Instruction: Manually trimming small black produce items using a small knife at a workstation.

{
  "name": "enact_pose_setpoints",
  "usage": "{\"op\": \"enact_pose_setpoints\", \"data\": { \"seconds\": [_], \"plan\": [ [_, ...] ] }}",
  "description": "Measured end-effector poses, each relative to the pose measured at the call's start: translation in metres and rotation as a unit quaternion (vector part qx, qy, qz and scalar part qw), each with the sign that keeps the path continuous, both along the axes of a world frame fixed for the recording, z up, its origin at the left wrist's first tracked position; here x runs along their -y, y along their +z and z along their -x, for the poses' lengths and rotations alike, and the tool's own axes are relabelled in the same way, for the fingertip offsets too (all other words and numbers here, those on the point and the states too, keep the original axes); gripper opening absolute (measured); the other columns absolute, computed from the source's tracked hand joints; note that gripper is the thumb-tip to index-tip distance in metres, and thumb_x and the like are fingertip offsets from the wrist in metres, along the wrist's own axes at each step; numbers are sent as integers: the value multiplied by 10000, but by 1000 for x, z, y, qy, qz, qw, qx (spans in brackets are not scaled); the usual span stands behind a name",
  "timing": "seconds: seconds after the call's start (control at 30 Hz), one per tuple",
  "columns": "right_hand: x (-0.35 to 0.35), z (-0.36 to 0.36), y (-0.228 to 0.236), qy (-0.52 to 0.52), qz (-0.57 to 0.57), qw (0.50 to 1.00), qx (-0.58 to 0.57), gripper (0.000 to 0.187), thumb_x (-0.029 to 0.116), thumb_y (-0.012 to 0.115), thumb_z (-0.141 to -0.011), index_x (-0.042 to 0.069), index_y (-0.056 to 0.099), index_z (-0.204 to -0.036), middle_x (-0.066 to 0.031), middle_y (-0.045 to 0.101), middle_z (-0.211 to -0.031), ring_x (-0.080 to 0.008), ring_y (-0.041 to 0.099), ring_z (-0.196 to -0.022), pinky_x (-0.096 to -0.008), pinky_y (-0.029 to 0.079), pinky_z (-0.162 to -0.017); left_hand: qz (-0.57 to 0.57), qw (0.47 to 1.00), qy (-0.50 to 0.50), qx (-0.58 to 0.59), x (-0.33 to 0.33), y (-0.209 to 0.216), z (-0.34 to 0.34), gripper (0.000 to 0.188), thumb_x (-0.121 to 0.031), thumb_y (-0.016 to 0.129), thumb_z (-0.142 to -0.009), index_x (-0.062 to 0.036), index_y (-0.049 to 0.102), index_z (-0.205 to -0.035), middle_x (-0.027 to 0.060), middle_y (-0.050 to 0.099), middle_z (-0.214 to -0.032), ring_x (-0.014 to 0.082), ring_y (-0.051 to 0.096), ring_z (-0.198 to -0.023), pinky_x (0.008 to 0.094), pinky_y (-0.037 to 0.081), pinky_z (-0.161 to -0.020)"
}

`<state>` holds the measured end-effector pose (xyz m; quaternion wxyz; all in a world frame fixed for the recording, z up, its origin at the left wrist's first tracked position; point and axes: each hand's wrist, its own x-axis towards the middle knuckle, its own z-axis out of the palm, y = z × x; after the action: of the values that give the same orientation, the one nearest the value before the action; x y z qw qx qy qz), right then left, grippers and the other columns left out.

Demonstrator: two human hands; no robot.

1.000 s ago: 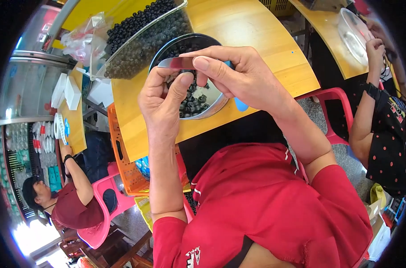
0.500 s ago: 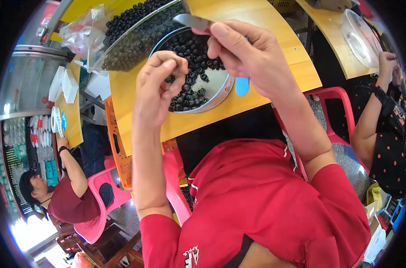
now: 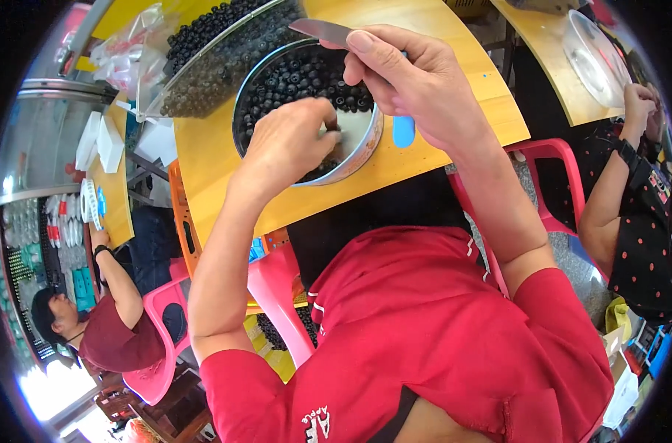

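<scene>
Two hands work at a round metal bowl [image 3: 365, 151] of small dark berries [image 3: 299, 74]. Reaching into the bowl, the left hand [image 3: 292, 140] curls its fingers down among the berries at the near side; whether it grips any cannot be seen. Over the bowl's far right rim, the right hand [image 3: 413, 81] is closed around a knife [image 3: 321, 29], whose flat grey blade sticks out leftward above the berries. Just right of the bowl, a small blue piece [image 3: 403, 131] shows below that hand.

Under the bowl lies a yellow wooden worktop [image 3: 225, 199]. Left of and beyond the bowl, a clear tray [image 3: 203, 81] holds more dark berries, with crumpled clear plastic [image 3: 125, 55] further left. Far right of the bowl, another person's hand [image 3: 639, 100] reaches to a clear lidded dish [image 3: 591, 52] on a second worktop.
</scene>
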<state>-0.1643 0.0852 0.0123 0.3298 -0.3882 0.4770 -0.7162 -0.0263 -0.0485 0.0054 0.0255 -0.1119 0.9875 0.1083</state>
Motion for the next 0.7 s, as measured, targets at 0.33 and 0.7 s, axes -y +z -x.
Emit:
{"op": "enact_pose_setpoints", "data": {
  "seconds": [0.33, 0.7],
  "plan": [
    [5, -11, -4, 102, -17, 980, 170, 234, 221, 605, -935, 23, 662, -1045, 75, 492, -620, 15, 373, -493, -161, 261, -420, -428, 783, 23, -451, -16, 5, -3, 217, -35, 709, -818, -30, 641, -1023, -37, 451, -820, 63, 411, -758, 185, 342, -706],
    [1, -20, 6, 70, 9, 981, 179, 285, 151, 668, -883, 32, 645, -1140, 82, 503, -648, 21, 348, -490, -167, 236, -411, -445, 744, 81, -492, -34, -2, -4, 214, -58, 664, -865, -23, 635, -1074, -11, 500, -888, 78, 452, -818, 201, 370, -771]
  ]
}}
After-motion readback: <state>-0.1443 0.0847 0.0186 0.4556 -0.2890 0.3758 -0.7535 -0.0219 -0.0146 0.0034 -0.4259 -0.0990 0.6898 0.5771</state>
